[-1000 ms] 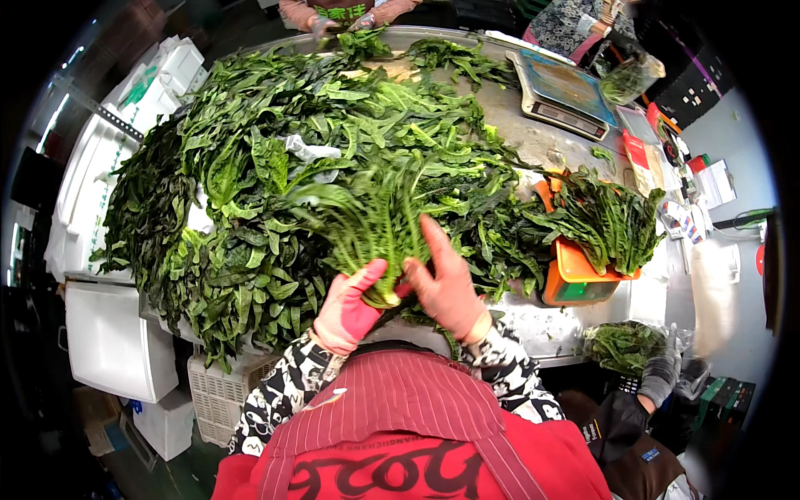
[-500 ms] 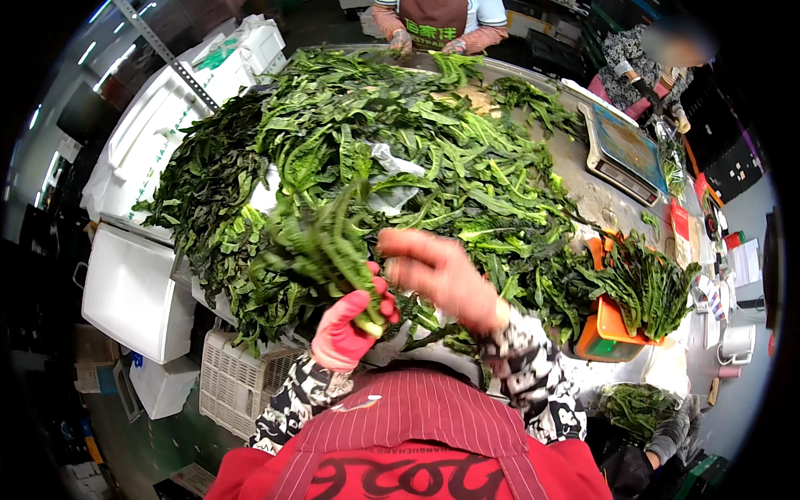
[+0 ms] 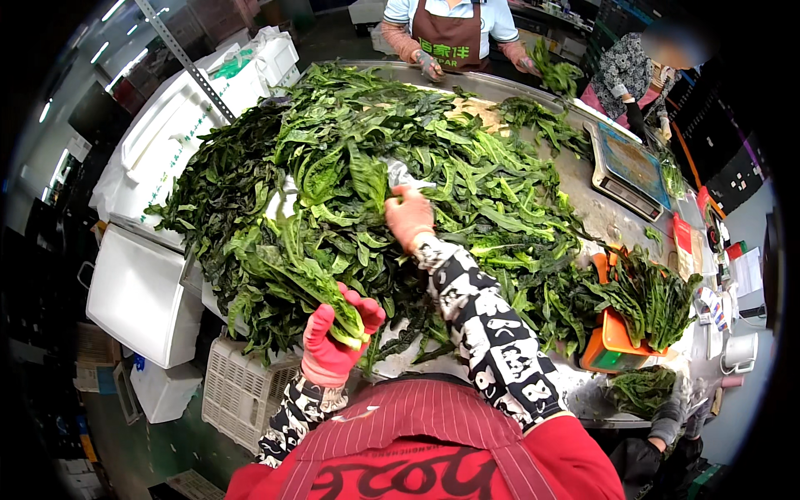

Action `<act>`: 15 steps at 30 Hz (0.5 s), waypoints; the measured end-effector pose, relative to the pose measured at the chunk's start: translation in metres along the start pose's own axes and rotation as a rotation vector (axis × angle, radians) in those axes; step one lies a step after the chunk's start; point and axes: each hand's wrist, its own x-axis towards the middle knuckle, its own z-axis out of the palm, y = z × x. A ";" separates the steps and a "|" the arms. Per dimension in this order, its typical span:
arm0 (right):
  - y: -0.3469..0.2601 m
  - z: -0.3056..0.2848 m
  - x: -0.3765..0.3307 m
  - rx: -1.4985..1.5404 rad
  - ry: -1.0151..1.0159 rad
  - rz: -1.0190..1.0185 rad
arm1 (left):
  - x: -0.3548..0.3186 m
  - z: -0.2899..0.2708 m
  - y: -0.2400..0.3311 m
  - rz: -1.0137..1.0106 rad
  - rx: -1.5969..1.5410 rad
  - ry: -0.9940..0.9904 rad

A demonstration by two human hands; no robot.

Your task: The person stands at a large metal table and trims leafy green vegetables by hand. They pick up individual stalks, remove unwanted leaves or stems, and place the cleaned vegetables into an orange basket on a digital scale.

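My left hand [image 3: 329,342], in a pink-red glove, is closed round the pale stem ends of a bunch of leafy greens [image 3: 310,287]; the leaves point up and left. My right hand [image 3: 410,220], in a paler orange-pink covering, reaches forward over the big heap of leafy greens [image 3: 500,192]. Its fingers are closed at the edge of an upright green leaf [image 3: 367,179], which they seem to pinch. Just beyond that hand lies a crumpled clear plastic piece [image 3: 403,175] among the leaves.
A digital scale [image 3: 629,171] sits on the metal table at right. Nearer stands an orange basket [image 3: 612,337] piled with greens. White foam boxes [image 3: 137,292] and a slatted crate [image 3: 242,387] line the left. Across the table, a co-worker's hand [image 3: 527,65] holds greens.
My right hand has moved forward from beside the bunch onto the heap, closing at a leaf. My left hand has shifted slightly left and lower with its bunch. The co-worker opposite has lifted greens.
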 end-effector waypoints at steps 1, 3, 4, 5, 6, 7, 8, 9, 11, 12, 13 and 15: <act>0.008 -0.004 -0.003 0.130 0.086 -0.076 | -0.001 -0.001 0.002 0.006 0.001 0.012; 0.024 -0.024 -0.011 0.382 0.192 -0.124 | 0.003 0.000 0.003 0.001 0.028 0.004; 0.028 -0.039 -0.017 0.510 0.200 -0.097 | 0.005 0.001 0.002 -0.002 0.041 0.001; 0.023 -0.057 -0.029 0.505 0.232 -0.185 | 0.008 -0.002 0.002 -0.020 0.020 -0.007; 0.023 -0.072 -0.040 0.622 0.163 -0.159 | 0.011 -0.001 0.002 -0.035 0.042 0.002; 0.020 -0.096 -0.056 0.648 0.091 -0.147 | 0.020 0.004 -0.003 -0.059 0.031 -0.008; 0.017 -0.116 -0.072 0.676 0.018 -0.128 | 0.028 0.005 -0.008 -0.085 0.019 -0.013; 0.014 -0.130 -0.085 0.660 0.008 -0.110 | 0.033 0.006 -0.011 -0.130 -0.021 0.074; 0.013 -0.148 -0.107 0.641 -0.070 -0.104 | 0.041 0.000 -0.022 -0.230 -0.120 0.082; 0.009 -0.158 -0.118 0.644 -0.172 -0.022 | 0.045 0.000 -0.030 -0.268 -0.137 0.075; 0.005 -0.165 -0.128 0.616 -0.242 0.007 | 0.050 0.003 -0.036 -0.337 -0.194 0.079; 0.010 -0.163 -0.140 0.471 -0.291 -0.087 | 0.051 0.000 -0.056 -0.340 -0.216 0.046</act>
